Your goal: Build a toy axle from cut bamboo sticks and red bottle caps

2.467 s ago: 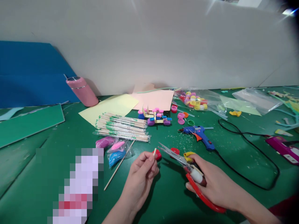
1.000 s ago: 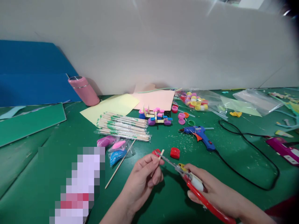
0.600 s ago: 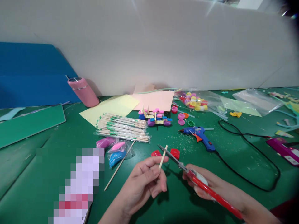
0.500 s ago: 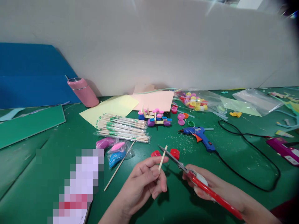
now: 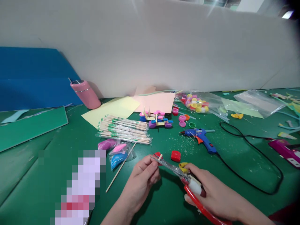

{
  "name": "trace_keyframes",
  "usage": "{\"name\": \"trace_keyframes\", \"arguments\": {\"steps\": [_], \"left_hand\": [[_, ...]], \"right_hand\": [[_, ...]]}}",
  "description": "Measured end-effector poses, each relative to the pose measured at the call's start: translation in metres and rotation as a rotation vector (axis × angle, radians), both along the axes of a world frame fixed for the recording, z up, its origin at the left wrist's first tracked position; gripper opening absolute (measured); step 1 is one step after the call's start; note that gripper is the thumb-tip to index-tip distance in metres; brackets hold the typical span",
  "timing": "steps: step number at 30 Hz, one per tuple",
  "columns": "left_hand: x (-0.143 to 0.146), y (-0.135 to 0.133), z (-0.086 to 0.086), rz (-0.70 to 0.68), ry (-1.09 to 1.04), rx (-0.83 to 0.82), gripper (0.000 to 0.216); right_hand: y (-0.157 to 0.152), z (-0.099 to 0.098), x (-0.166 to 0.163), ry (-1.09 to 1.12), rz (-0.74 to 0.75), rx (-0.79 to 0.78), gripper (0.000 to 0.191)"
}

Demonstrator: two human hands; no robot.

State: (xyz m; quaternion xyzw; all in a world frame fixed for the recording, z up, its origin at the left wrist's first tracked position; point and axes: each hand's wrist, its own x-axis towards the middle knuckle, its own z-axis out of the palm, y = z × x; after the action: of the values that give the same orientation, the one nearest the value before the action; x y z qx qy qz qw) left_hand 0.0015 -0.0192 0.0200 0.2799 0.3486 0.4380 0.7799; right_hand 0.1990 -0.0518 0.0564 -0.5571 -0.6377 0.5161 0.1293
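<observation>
My left hand [image 5: 142, 176] pinches a short wooden stick [image 5: 160, 157] between thumb and fingers, its tip poking up near a red bottle cap [image 5: 157, 155]. My right hand [image 5: 211, 190] grips red-handled scissors [image 5: 187, 181]. Their blades [image 5: 165, 164] reach left and meet the stick just above my left fingertips. A second red cap [image 5: 175, 155] lies just beyond the blades on the green mat.
A blue glue gun [image 5: 200, 139] with a black cord [image 5: 253, 156] lies to the right. Behind are a bundle of wrapped sticks [image 5: 124, 129], a small cap-wheeled model [image 5: 156, 118], a bag of coloured caps [image 5: 197, 103], paper sheets [image 5: 117, 107] and a pink tumbler [image 5: 85, 93].
The stick stood longer and apart from the scissors half a second ago. Now the blades are against it and only a short tip shows above my left fingers.
</observation>
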Motion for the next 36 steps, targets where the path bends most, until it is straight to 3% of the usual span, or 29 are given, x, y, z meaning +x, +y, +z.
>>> {"name": "trace_keyframes", "arguments": {"steps": [6, 13, 18, 25, 29, 36], "left_hand": [[0.001, -0.001, 0.000, -0.002, 0.005, 0.023, 0.016], [0.005, -0.007, -0.005, -0.016, 0.008, 0.084, 0.017], [0.005, -0.008, -0.008, -0.032, 0.016, 0.126, 0.017], [0.001, -0.008, -0.008, -0.065, 0.070, 0.200, 0.020], [0.001, -0.009, -0.006, -0.057, 0.164, 0.225, 0.021], [0.003, -0.011, -0.008, 0.107, 0.379, 0.333, 0.017]], "right_hand": [[-0.004, -0.009, 0.003, -0.165, 0.034, 0.116, 0.030], [-0.004, -0.009, 0.003, -0.188, 0.052, 0.064, 0.032], [-0.004, -0.006, -0.002, -0.167, 0.054, -0.020, 0.050], [-0.008, -0.001, -0.014, -0.169, 0.038, 0.032, 0.019], [-0.008, -0.002, -0.016, -0.178, 0.007, 0.038, 0.023], [-0.004, -0.010, -0.013, -0.190, 0.028, 0.105, 0.017]]}}
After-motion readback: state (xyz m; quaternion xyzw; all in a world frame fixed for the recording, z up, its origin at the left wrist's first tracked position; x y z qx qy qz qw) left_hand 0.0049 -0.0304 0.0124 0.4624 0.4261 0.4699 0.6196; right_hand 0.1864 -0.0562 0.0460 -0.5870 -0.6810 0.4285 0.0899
